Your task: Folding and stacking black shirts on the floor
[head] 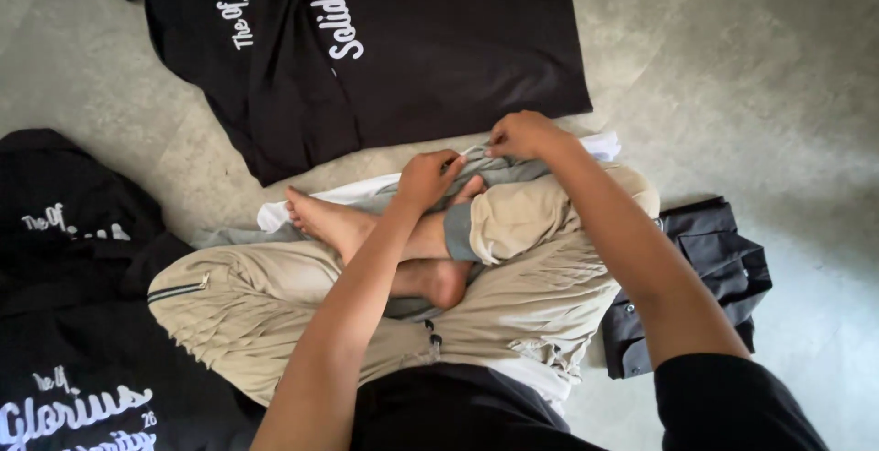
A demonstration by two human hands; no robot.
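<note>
Left hand (428, 179) and right hand (520, 135) both pinch a grey-and-white garment (513, 169), possibly a shirt, lying across crossed legs on the floor (732, 76); black t-shirt (412, 39) beyond.

two hands (428, 179) (522, 134), three black printed shirts (385, 39) (64, 222) (82, 387), one dark folded shirt (705, 277)

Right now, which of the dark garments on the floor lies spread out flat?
The black T-shirt beyond the feet, with white lettering. The dark pile at left is bunched; the dark grey shirt at right is folded.

Bare floor (732, 94) right open; black shirts (385, 39) crowd left, probably overlapping.
</note>
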